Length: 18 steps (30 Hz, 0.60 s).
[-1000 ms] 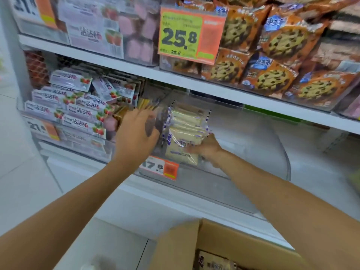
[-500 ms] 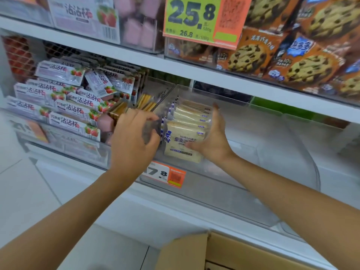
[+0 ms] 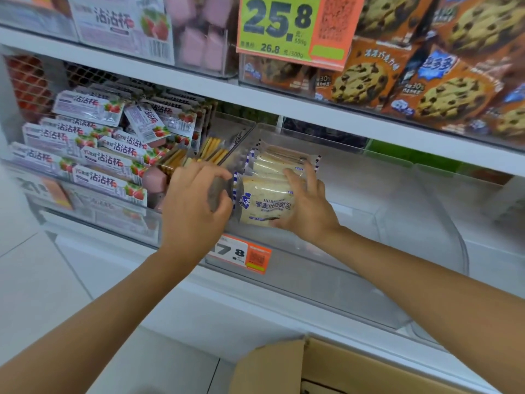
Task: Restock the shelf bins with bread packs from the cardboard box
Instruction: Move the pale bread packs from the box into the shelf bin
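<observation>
Only two bare hands and two bare forearms show of the person. The left hand (image 3: 196, 206) is uncovered, its back smooth, the knuckles showing as soft ridges. The right hand (image 3: 306, 211) is uncovered too, with slim fingers (image 3: 294, 182) and short, rounded nails, as far as the blur lets one tell. The left forearm (image 3: 113, 308) is bare from the wrist to the picture's edge, slender at the wrist and broader toward the elbow. The right forearm (image 3: 412, 280) is the same, bare along all its visible length
</observation>
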Tool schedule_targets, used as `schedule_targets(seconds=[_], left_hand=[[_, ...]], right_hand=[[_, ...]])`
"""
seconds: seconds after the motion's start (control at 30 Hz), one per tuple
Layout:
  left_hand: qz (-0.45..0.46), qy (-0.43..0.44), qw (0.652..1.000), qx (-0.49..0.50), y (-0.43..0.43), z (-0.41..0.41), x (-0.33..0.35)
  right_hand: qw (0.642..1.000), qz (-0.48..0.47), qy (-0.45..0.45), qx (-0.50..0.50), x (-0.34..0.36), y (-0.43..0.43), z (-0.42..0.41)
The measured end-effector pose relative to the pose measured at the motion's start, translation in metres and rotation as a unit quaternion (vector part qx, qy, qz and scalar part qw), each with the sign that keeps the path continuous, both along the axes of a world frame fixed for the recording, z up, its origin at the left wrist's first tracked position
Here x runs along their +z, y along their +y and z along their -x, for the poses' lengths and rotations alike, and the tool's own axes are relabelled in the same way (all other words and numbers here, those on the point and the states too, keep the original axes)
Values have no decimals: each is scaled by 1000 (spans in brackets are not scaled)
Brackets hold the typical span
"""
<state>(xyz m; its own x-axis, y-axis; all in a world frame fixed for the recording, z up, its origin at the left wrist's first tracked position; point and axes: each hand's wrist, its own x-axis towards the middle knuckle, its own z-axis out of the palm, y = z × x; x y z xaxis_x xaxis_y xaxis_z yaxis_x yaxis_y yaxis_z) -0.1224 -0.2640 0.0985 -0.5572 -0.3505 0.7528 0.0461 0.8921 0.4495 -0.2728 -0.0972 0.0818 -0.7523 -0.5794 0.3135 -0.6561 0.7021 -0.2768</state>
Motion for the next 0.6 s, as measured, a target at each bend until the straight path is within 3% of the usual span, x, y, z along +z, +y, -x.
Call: schedule_targets(seconds=[0.23, 0.4, 0.6], left_hand=[[4, -22, 1000, 11, 2, -2, 5], [-50, -51, 997, 29, 26, -14, 17], [-125, -104, 984, -68, 95, -36, 24]], right_hand=[[998, -50, -3, -26, 9, 3, -1], [1000, -7, -3, -3, 36, 31, -27], [994, 114, -2, -1, 59, 92, -87]])
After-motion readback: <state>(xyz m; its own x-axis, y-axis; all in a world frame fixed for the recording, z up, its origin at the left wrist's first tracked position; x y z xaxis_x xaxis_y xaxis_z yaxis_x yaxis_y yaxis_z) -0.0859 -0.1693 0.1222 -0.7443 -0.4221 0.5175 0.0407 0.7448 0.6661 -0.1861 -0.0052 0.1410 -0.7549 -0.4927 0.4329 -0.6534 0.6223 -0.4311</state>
